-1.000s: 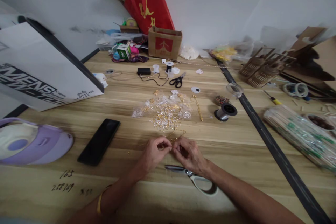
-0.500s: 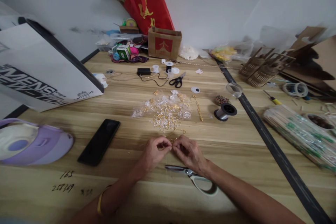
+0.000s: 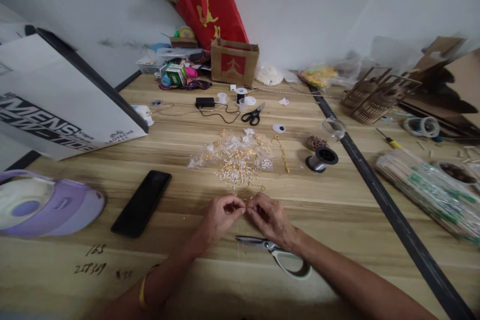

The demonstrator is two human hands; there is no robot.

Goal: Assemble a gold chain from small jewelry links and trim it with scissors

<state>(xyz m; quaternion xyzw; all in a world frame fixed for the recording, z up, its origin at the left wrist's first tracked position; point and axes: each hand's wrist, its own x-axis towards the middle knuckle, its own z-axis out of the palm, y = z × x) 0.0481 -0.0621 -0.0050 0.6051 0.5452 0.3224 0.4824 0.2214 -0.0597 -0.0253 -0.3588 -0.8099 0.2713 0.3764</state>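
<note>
My left hand (image 3: pixel 220 217) and my right hand (image 3: pixel 270 219) meet fingertip to fingertip low on the wooden table (image 3: pixel 337 220). Both are pinched shut on something tiny and gold between them, too small to name. Just beyond the fingers lies a heap of small gold and silver beads and findings (image 3: pixel 237 160) on clear plastic bags. Grey-handled scissors (image 3: pixel 279 255) lie on the table under my right wrist.
A black phone (image 3: pixel 142 202) lies to the left, beside a purple and white visor cap (image 3: pixel 45 207) and a white shopping bag (image 3: pixel 56 95). A wire spool (image 3: pixel 321 159), black scissors (image 3: pixel 253 115), a red bag (image 3: pixel 212 5) and a pack of sticks (image 3: pixel 431 192) stand further off.
</note>
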